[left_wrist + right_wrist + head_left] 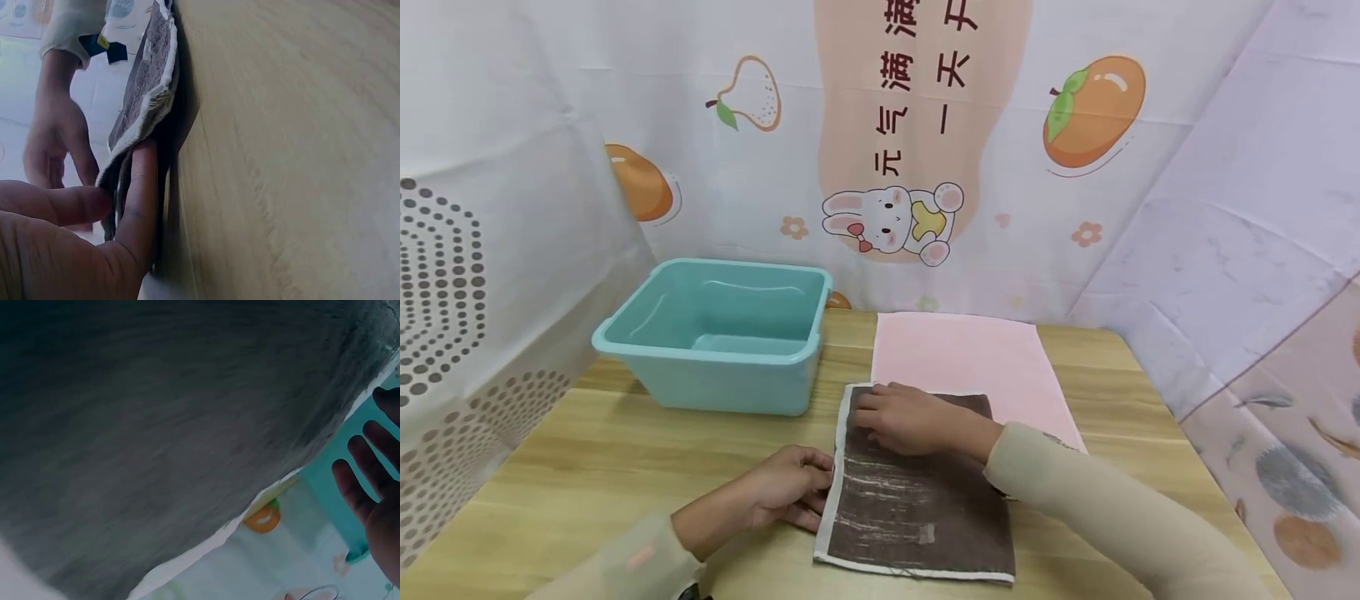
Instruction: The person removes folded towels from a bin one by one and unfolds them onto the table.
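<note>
A dark brown cloth (925,508) with white edges and pale streaks lies folded on the table. At its left edge, my left hand (786,487) pinches the layers; in the left wrist view the thumb is on the upper side and a finger (142,187) reaches under the white border. My right hand (902,417) is over the cloth's upper left part. In the right wrist view its fingers (369,462) are loosely extended and spread, with nothing held, near the cloth's white edge.
Behind the brown cloth lies a pink cloth (962,350), partly covered by it. A teal basin (722,383) stands at the back left of the wooden table (572,467). Printed curtains (760,175) hang along the back and sides.
</note>
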